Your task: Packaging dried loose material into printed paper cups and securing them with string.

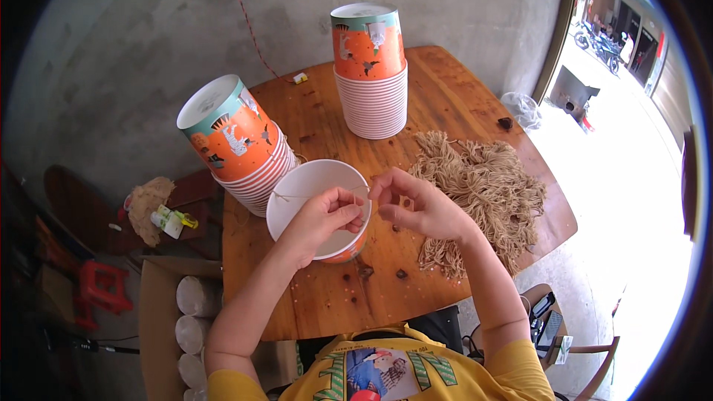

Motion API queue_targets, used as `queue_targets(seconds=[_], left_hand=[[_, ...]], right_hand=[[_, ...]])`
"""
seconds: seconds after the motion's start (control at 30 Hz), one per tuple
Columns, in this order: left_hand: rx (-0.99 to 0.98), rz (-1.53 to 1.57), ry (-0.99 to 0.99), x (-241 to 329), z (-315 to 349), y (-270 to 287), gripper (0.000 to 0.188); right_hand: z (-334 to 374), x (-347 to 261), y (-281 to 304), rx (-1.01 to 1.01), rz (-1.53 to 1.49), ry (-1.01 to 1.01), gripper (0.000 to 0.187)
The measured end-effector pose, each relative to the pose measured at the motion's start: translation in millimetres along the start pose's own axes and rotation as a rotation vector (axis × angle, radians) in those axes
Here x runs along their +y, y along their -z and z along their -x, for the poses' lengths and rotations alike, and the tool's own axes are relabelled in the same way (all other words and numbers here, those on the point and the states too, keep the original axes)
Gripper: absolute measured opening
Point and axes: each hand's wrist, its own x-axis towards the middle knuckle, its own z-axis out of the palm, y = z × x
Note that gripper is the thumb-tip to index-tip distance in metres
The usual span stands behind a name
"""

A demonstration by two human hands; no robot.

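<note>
A white-lined paper bucket (321,176) with an orange outside stands mouth up near the middle of the wooden table. Thin beige string (291,197) runs across its mouth from the left side of the rim. Over the mouth, my left hand (324,220) is closed, thumb and fingers pressed together on the string. At the rim's right side my right hand (425,206) pinches the string between thumb and forefinger. To the right lies a loose heap of beige strings (486,197).
Two upside-down stacks of paper buckets stand on the table (319,293): a tilted left stack (236,145) and a far stack (371,78). An open carton (157,327) with several white cylindrical things is at lower left. A red stool (104,286) stands beyond it.
</note>
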Motion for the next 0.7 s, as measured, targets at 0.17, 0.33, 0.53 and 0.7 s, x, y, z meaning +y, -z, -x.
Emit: queue_targets(seconds=[0.17, 0.33, 0.53, 0.7], left_hand=[[-0.035, -0.062, 0.000, -0.1, -3.9, -0.2, 0.012], [-0.085, -0.142, -0.013, 1.7, -5.8, -4.8, 0.014], [-0.119, -0.119, -0.039, 0.9, 0.4, -10.1, 0.021], [-0.118, -0.091, 0.027, 1.7, -1.3, -5.9, 0.024]], right_hand=[[-11.2, -16.2, -3.0, -0.029, 0.052, 0.071, 0.013], [-23.0, -13.3, -6.9, 0.010, 0.215, 0.227, 0.010], [-29.3, 5.6, -6.3, 0.114, 0.220, 0.133, 0.007], [-19.2, 17.0, -6.4, 0.247, 0.287, 0.244, 0.007]])
